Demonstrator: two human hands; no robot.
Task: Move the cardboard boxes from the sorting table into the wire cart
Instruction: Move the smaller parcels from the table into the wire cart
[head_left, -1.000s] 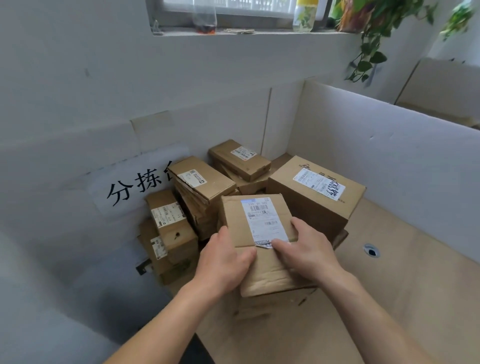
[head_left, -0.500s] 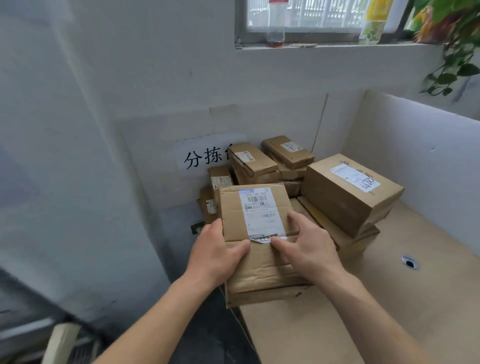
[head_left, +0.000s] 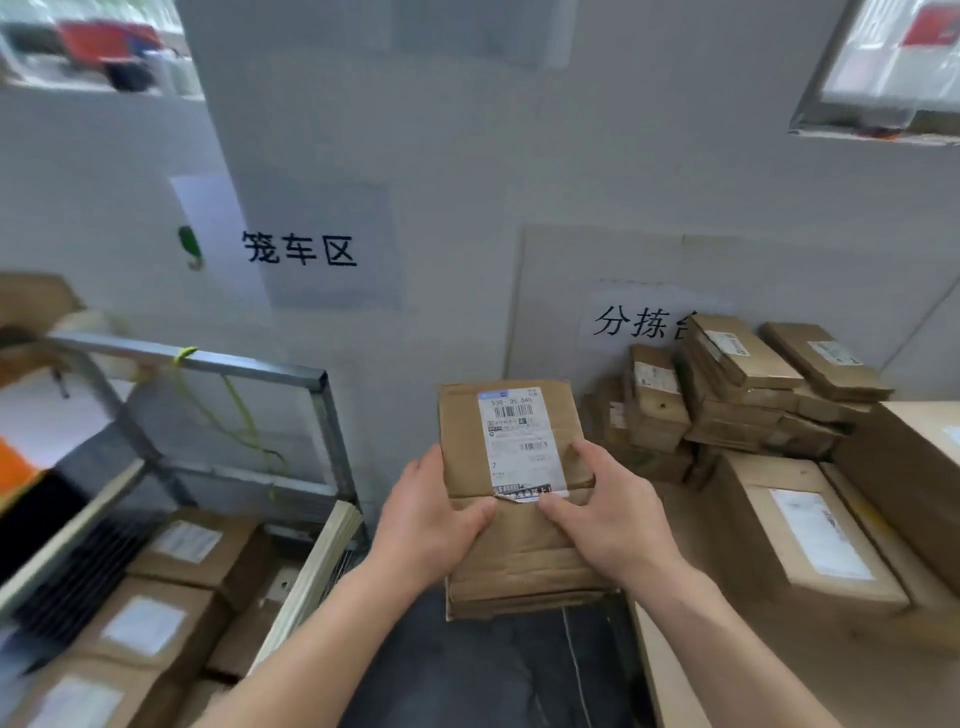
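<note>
I hold a flat, creased cardboard box (head_left: 511, 525) with a white shipping label in front of me, off the table's left edge over dark floor. My left hand (head_left: 428, 525) grips its left side, thumb on top. My right hand (head_left: 605, 512) grips its right side, thumb by the label's torn lower edge. The wire cart (head_left: 270, 374), a grey metal frame with a yellow-green cord, stands at the left and holds several labelled boxes (head_left: 171, 577). More boxes (head_left: 737, 395) are piled on the wooden sorting table (head_left: 670, 670) at the right.
A large labelled box (head_left: 800, 535) lies near the table's front left. Two paper signs with black characters hang on the grey wall (head_left: 467, 182); one sign (head_left: 301, 249) is above the cart. A pale slatted panel (head_left: 311, 566) leans at the cart's right side.
The view has swung left, from the table pile to the cart. The held box has moved with my hands off the table edge. Both hands keep the same grip.
</note>
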